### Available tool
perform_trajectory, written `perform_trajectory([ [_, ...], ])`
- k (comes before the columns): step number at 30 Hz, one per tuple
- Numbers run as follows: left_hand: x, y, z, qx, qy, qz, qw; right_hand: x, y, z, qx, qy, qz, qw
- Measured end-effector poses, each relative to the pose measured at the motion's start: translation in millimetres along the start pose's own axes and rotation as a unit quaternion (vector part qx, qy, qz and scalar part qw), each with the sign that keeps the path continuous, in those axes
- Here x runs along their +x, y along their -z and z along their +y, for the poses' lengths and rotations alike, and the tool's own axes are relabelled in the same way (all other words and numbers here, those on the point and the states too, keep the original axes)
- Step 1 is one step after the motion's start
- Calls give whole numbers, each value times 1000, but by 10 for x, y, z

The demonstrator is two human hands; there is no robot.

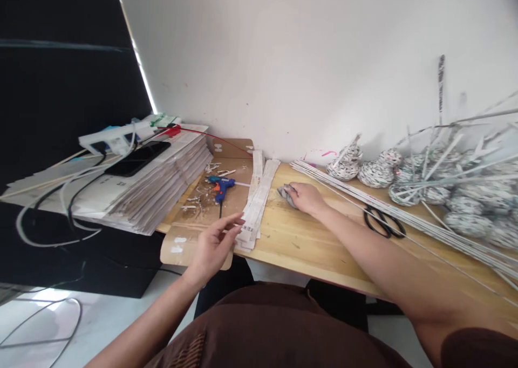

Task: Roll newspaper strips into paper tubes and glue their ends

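Head view showed a small crumpled grey wad (285, 195), cloth or paper I could not tell, on the wooden table (307, 244), just right of some long newspaper strips (265, 187). The right hand (306, 197) pinched it between thumb and fingers, low over the wood. The left hand (213, 247) was loosely spread, thumb apart from the fingers, its tips beside the near end of the strips; whether they touched, I could not tell. Beyond that hand, a blue glue gun (223, 187) lay on a cardboard sheet (234, 207) among pale scraps (190, 207). Farther left rose a tall paper stack (178, 176), bearing a black phone (140, 157) and a white power strip (117, 137). Rightward, black-handled scissors (384, 223) lay near a bundle of thin white rods (356, 195), with bulbous woven pieces (343, 164) behind, along the wall (263, 60).
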State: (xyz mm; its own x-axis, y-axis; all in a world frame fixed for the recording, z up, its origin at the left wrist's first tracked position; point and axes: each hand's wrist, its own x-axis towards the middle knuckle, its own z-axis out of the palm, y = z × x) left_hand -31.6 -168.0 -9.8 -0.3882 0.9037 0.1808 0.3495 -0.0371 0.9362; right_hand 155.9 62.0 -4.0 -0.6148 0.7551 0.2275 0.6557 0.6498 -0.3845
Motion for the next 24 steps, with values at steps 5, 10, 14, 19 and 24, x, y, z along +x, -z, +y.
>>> perform_trajectory([
  [5,306,-306,232,90,-78,-67,991,90,-79,-174,235,-46,14,971],
  [10,900,-797,399,233,-219,-80,944,-13,-157,-299,653,-114,-15,749],
  [14,1304,-967,352,397,-234,-108,881,-59,-144,-291,691,-129,-55,710],
  [19,1361,-927,353,465,-248,-118,841,-20,-189,-255,614,-140,-12,777],
  [24,1196,-900,442,510,-228,-88,824,14,-237,-200,447,-120,61,884],
])
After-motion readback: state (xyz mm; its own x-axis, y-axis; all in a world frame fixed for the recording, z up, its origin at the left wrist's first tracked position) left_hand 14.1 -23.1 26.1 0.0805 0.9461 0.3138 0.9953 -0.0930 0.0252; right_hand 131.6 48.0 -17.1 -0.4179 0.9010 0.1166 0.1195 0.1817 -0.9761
